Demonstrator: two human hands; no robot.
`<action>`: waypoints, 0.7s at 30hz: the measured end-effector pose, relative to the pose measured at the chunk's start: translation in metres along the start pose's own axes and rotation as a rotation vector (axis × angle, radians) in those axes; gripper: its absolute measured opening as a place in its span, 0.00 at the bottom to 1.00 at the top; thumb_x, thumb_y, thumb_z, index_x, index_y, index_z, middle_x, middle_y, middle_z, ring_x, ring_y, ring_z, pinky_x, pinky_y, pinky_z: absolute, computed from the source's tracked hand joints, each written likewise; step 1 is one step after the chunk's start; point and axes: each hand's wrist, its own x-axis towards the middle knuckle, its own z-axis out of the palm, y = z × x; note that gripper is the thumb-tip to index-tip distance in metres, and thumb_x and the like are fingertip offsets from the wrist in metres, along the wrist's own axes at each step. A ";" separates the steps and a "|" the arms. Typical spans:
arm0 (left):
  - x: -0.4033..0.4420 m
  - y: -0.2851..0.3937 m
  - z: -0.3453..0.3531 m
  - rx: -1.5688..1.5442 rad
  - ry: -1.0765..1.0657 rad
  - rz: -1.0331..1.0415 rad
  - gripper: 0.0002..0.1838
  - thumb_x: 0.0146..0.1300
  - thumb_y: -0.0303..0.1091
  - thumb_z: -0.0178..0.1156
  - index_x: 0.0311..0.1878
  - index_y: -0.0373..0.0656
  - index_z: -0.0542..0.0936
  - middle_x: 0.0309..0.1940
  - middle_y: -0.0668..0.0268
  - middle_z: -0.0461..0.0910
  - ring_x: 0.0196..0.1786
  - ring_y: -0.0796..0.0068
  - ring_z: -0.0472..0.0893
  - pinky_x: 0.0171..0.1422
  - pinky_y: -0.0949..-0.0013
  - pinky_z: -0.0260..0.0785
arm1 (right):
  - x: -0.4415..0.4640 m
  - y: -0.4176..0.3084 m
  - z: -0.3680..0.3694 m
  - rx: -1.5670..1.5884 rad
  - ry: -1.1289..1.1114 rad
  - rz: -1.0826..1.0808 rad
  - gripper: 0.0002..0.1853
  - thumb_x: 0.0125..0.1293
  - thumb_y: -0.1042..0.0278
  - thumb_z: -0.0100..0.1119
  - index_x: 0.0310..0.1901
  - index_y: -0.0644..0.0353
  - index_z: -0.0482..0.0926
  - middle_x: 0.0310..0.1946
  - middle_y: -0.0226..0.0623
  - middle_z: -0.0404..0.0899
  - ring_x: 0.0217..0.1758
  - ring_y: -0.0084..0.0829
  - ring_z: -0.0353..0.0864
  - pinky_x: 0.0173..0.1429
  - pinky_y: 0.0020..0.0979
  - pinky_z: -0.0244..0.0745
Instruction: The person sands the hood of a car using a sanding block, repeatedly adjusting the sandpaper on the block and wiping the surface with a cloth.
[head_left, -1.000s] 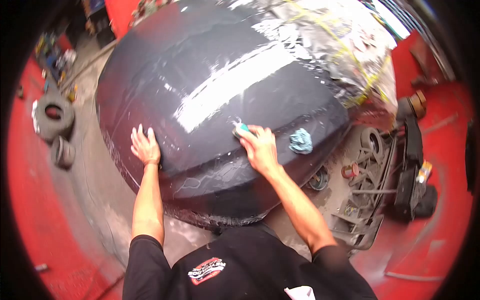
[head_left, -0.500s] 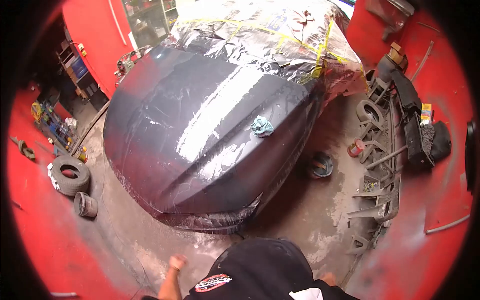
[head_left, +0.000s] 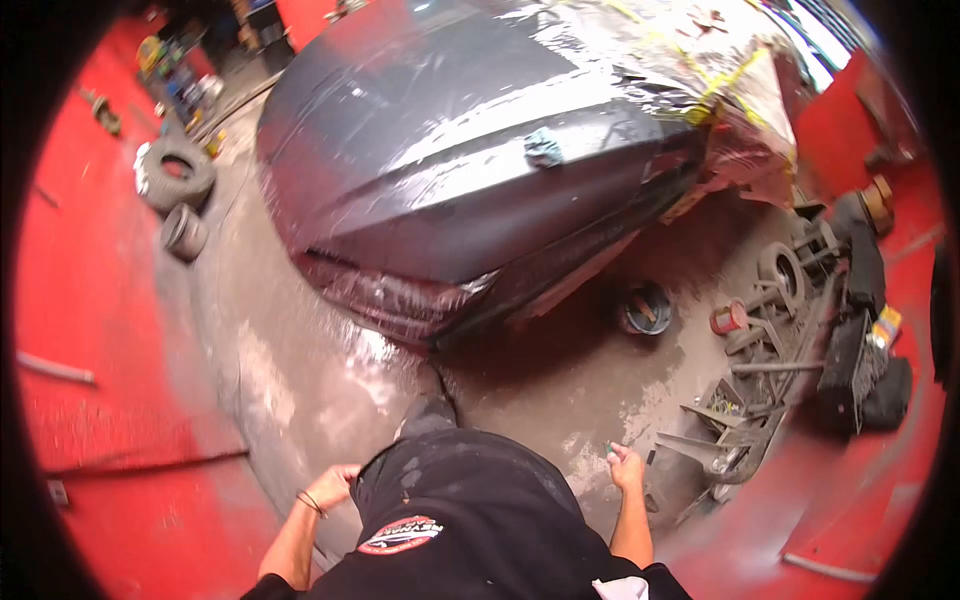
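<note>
My left hand [head_left: 337, 486], with a band at the wrist, is beside the lower edge of my black shirt [head_left: 470, 500]; its fingertips are partly lost against the cloth. On the other side, my right hand [head_left: 627, 468] is held out over the floor with its fingers curled together. A tiny greenish bit shows at the fingertips, too small to name. Ahead is a dark car hood [head_left: 420, 190], wet and shiny in places. A crumpled light blue cloth [head_left: 544, 147] lies on it. Neither hand touches the car.
A bucket [head_left: 645, 310] with something brownish in it stands on the floor right of the car. Beyond are a red can [head_left: 729, 317] and car parts [head_left: 750, 400] along the red wall. A tire [head_left: 178, 173] and a small bucket [head_left: 184, 232] are at left. Masking film [head_left: 740, 120] covers the windshield area.
The view has tilted down and turned, so the car sits higher. More of both forearms shows. My right hand has come out from beside my body into clear view.
</note>
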 end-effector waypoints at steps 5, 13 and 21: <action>-0.055 -0.009 0.054 -1.121 0.383 0.313 0.23 0.83 0.49 0.64 0.65 0.39 0.88 0.60 0.56 0.92 0.58 0.55 0.92 0.69 0.53 0.85 | 0.019 0.056 0.000 0.015 -0.065 0.002 0.21 0.72 0.65 0.74 0.66 0.45 0.92 0.56 0.44 0.96 0.57 0.33 0.95 0.67 0.39 0.85; -0.187 0.107 0.072 -0.545 0.354 0.844 0.21 0.82 0.47 0.64 0.63 0.39 0.88 0.58 0.55 0.91 0.57 0.53 0.92 0.67 0.52 0.85 | -0.042 0.235 0.117 -0.021 -0.388 0.048 0.19 0.71 0.53 0.77 0.60 0.46 0.95 0.47 0.44 0.97 0.48 0.33 0.96 0.59 0.38 0.87; -0.176 0.238 0.072 0.182 -0.506 1.265 0.20 0.81 0.45 0.64 0.62 0.39 0.88 0.56 0.53 0.91 0.56 0.52 0.91 0.66 0.52 0.84 | -0.071 0.156 0.091 -0.327 -0.284 -0.074 0.20 0.78 0.50 0.69 0.63 0.49 0.93 0.53 0.48 0.95 0.56 0.37 0.96 0.62 0.40 0.85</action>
